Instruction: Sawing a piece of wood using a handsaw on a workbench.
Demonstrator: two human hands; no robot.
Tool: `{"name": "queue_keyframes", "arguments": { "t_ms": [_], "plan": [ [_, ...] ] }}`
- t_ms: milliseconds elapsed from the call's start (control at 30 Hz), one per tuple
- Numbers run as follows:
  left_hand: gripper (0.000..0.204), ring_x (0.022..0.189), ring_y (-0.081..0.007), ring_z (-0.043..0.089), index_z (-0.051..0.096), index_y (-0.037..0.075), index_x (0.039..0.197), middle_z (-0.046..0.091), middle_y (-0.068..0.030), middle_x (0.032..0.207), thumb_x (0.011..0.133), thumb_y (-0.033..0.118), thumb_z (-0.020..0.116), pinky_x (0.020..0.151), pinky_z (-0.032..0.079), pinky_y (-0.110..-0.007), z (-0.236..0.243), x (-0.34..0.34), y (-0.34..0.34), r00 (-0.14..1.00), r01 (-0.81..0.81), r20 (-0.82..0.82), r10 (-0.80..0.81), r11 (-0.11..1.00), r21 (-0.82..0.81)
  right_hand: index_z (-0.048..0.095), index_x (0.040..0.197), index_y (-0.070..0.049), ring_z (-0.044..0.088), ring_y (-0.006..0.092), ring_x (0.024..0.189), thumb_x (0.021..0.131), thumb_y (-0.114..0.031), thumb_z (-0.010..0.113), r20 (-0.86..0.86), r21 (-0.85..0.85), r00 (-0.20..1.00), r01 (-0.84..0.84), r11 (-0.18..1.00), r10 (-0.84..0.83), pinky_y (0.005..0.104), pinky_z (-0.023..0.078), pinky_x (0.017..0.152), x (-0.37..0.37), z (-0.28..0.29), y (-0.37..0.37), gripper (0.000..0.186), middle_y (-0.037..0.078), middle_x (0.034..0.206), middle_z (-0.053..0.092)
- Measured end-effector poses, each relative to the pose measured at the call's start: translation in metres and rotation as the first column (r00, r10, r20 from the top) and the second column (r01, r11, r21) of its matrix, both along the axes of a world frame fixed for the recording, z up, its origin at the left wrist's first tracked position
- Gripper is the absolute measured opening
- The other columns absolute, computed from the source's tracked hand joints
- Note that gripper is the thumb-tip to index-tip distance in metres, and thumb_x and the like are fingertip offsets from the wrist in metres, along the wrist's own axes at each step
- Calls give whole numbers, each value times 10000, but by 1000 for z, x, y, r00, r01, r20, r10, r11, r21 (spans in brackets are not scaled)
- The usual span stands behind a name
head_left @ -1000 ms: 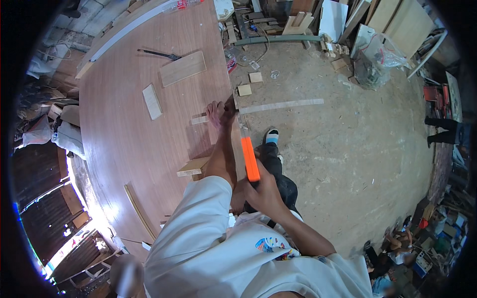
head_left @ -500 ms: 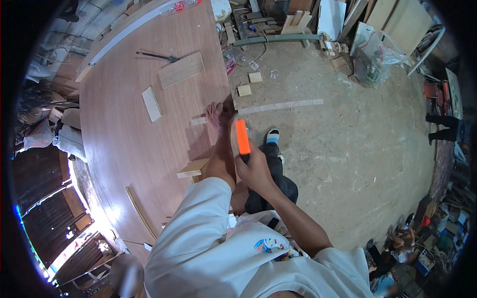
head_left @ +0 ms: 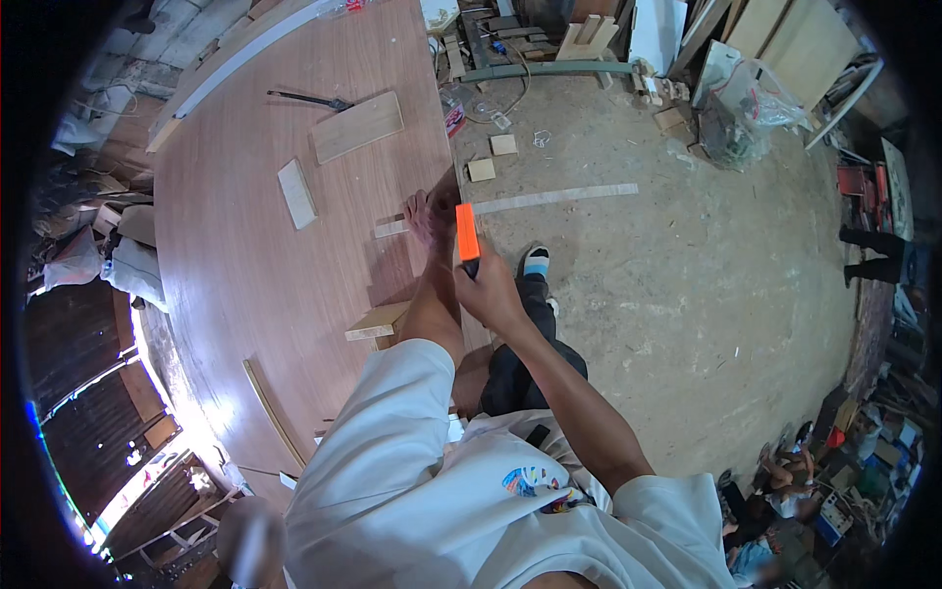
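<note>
- Currently, right hand [head_left: 493, 293] has its fingers curled closed round the black grip of an orange tool [head_left: 467, 234].
- Tool: straight, narrow orange body, looks smooth and hard, black lower end; stands out bright. Working end can't be made out.
- Tool's front end sits at the table edge, right by a wood strip [head_left: 559, 197]; can't tell if they touch.
- Strip: pale, thin, long, flat, straight-sided; looks dry and unpainted. Lies across the edge, short end on the tabletop, longer part sticking out over the floor.
- Left hand [head_left: 432, 222] is on top of the strip, close to the edge, fingers bent and slightly spread. Thumb side in shadow; can't tell if it grips or only presses.
- Table [head_left: 226, 255]: reddish-brown wood grain, smooth, slightly glossy, glare at lower left.
- On it: pale rectangular board [head_left: 358, 128] with a thin black bar [head_left: 304, 99] reaching its corner, smaller whitish plank [head_left: 297, 194], and a chunky wood block [head_left: 375, 322] beside the left forearm.
- Narrow yellowish stick [head_left: 271, 412] near the table's lower end.
- Floor [head_left: 687, 334]: rough grey concrete, stained. Two small square wood pieces [head_left: 481, 170] near the table; crinkled see-through plastic bag [head_left: 741, 123], bulging, farther right.
</note>
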State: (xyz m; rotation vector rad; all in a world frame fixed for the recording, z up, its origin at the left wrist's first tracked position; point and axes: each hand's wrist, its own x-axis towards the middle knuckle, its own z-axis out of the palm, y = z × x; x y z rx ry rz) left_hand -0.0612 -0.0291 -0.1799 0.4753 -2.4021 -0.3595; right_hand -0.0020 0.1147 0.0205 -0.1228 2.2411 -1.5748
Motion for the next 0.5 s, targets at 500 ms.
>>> {"name": "queue_keyframes", "arguments": {
  "t_ms": [500],
  "plan": [
    [152,762,-285,526,558,112,649,528,-71,744,674,198,680,729,414,-411,-1,-10,22,1000,14,-15,-14,1000,21,530,983,40,567,276,685,799,-4,558,-62,-61,992,104,993,-107,347,459,669,-2,-14,20,190,213,741,545]
  ]
}}
